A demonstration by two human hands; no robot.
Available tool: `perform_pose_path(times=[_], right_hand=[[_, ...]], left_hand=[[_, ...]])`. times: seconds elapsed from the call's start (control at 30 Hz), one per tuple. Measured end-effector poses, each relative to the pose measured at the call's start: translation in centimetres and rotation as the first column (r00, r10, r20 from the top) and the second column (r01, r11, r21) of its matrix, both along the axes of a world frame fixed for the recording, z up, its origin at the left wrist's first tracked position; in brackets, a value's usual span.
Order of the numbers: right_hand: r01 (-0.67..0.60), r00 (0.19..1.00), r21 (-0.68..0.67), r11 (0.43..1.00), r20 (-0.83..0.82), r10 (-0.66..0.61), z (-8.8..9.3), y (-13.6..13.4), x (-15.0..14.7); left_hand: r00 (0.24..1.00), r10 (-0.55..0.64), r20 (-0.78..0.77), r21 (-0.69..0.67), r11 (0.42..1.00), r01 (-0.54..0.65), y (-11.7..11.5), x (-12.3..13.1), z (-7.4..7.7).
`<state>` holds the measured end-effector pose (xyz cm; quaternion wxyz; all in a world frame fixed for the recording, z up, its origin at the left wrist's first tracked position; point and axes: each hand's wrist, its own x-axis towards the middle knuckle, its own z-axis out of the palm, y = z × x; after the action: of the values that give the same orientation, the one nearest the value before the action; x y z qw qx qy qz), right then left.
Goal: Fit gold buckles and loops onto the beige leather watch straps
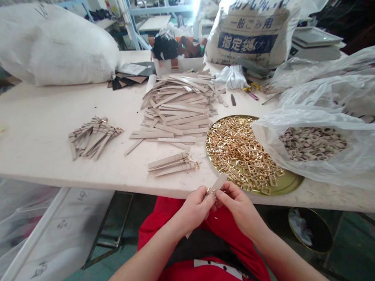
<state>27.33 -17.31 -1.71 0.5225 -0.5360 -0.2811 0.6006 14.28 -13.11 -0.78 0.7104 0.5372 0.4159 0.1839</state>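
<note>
Both my hands meet just below the table's front edge, over my lap. My left hand (195, 209) pinches the lower end of a beige strap (218, 182), where a small gold buckle sits. My right hand (240, 205) closes on the same strap from the right. A round gold tray (285, 184) heaped with gold buckles (240, 147) lies right above my hands. A few finished straps with buckles (173, 163) lie left of the tray. A big pile of plain beige straps (180, 106) fills the table's middle.
Another heap of buckled straps (91, 137) lies at the left. A clear bag of beige loops (314, 143) lies to the right of the tray. White sacks (46, 43) and a printed bag (253, 27) stand at the back. A bin (311, 230) sits under the table.
</note>
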Motion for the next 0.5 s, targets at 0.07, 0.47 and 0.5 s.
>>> perform_pose_path(times=[0.07, 0.47, 0.5], right_hand=[[-0.020, 0.998, -0.006, 1.000, -0.058, 0.020, 0.1, 0.1, 0.0], [-0.169, 0.944, -0.004, 0.986, -0.287, 0.161, 0.6, -0.1, 0.2], [-0.168, 0.946, -0.007, 0.986, -0.281, 0.159, 0.6, -0.2, 0.2]], left_hand=[[0.999, -0.006, -0.034, 0.014, 1.000, 0.007, 0.1, -0.1, 0.1], [0.997, -0.067, -0.041, -0.021, 0.998, 0.066, 0.1, -1.0, 0.0], [0.997, -0.068, -0.036, -0.029, 0.997, 0.067, 0.1, -1.1, -0.1]])
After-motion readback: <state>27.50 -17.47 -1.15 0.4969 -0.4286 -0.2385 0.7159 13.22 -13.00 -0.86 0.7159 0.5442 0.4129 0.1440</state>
